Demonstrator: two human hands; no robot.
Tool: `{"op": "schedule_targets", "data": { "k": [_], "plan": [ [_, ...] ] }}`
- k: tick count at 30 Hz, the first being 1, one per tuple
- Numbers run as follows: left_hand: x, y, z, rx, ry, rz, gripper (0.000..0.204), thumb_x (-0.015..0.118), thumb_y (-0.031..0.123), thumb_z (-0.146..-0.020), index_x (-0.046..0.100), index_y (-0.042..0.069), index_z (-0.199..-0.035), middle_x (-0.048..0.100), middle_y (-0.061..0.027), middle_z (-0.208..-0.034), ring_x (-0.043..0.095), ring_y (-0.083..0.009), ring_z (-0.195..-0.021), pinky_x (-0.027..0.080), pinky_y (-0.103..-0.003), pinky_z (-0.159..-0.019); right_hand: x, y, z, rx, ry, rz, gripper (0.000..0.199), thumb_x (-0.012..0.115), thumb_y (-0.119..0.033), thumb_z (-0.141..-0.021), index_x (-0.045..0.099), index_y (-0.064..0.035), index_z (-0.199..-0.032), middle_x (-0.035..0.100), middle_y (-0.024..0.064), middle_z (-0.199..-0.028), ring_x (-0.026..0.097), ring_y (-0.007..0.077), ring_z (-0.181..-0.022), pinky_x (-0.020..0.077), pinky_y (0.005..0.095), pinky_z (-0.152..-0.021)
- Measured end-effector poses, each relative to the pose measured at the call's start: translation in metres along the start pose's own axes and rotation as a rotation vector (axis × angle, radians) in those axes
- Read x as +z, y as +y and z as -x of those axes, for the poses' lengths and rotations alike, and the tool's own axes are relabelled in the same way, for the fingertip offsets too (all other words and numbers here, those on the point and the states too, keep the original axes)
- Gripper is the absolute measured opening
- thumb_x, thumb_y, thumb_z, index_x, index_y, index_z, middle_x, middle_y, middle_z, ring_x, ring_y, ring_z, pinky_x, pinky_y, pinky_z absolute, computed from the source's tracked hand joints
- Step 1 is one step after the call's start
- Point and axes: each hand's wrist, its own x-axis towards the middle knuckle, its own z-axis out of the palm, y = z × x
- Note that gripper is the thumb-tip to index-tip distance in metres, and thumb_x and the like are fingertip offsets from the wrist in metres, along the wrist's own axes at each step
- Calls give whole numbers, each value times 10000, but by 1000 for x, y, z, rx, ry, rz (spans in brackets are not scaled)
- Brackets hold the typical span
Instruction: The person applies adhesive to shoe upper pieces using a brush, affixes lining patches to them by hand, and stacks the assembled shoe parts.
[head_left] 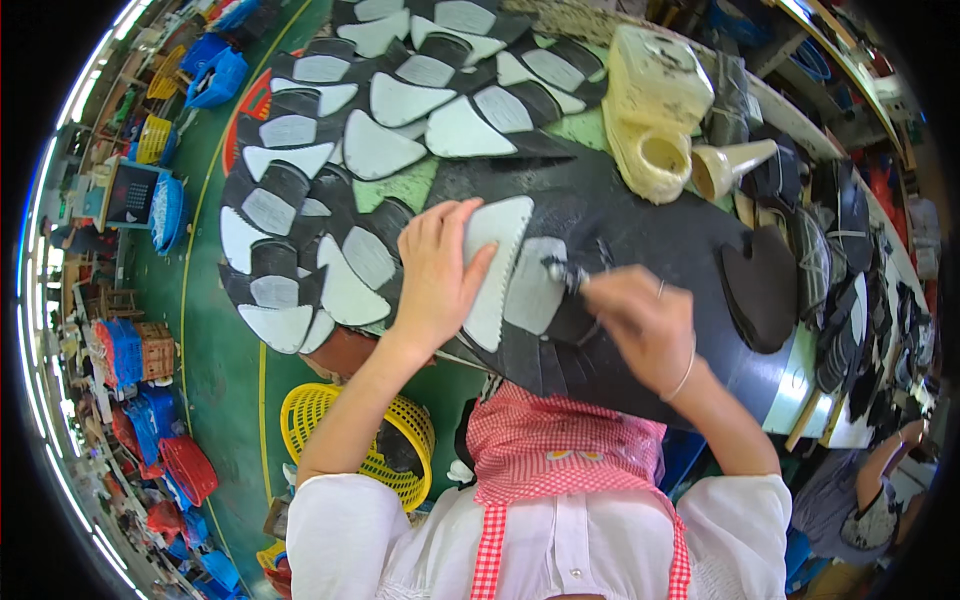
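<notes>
Starting at our fingertips: our left hand (435,275) lies flat with fingers stretched out, pressing on a white, zigzag-edged shoe piece (495,270). That piece sits on the black work mat (650,215) right in front of us. Its long axis runs roughly top to bottom in the view, with the wide end away from us and the narrow end pointing back toward our chest. Our right hand (640,320) is pinched shut on a small dark brush (567,272), whose tip touches a second white piece (533,285) just beside the first. Further out, rows of black-and-white cut pieces (330,180) fan across the table. A cream plastic jug (650,100) and a funnel (730,165) sit at the far edge, and a yellow basket (310,415) is on the floor to our left.
</notes>
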Motion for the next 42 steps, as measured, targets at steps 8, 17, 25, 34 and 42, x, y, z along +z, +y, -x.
{"op": "schedule_targets", "data": {
  "k": [8, 17, 25, 34, 42],
  "plan": [
    [-25, -44, -27, -71, 438, 467, 354, 723, 119, -829, 505, 47, -1098, 513, -33, -963, 503, -161, -945, 420, -298, -884, -43, -5, -2, 733, 159, -557, 98, 621, -28, -894, 621, -21, -992, 569, -18, -674, 480, 33, -469, 358, 189, -415],
    [-31, -113, -44, -202, 442, 107, 478, 643, 191, -901, 466, 4, -1305, 577, -160, -1214, 507, -300, -1170, 364, -384, -1021, -47, 89, -53, 609, 273, -38, 137, 659, -163, -914, 654, -60, -1004, 550, 30, -540, 486, 75, -433, 368, 245, -431],
    [-10, 1, 1, 1, -145, 45, 433, 608, 203, -870, 541, 63, -1274, 504, -143, -1223, 448, -323, -1167, 322, -422, -1029, -4, 35, -45, 739, 196, -486, 142, 689, -127, -889, 612, -9, -911, 527, -30, -576, 399, 52, -436, 291, 209, -414],
    [5, 3, 1, 65, -37, 37, 466, 657, 213, -844, 532, 86, -1275, 515, -111, -1182, 463, -316, -1130, 326, -436, -982, 12, -4, 10, -165, -248, -247, 216, 690, -65, -750, 677, -135, -954, 661, 27, -837, 594, 201, -558, 481, 320, -507],
    [4, -5, -2, 63, 11, -3, 463, 670, 207, -833, 526, 91, -1257, 534, -113, -1176, 464, -310, -1139, 323, -437, -988, -18, 24, -3, 127, 35, -27, 242, 712, 16, -763, 671, -66, -987, 687, 113, -889, 680, 276, -753, 543, 339, -643]
  ]
}}
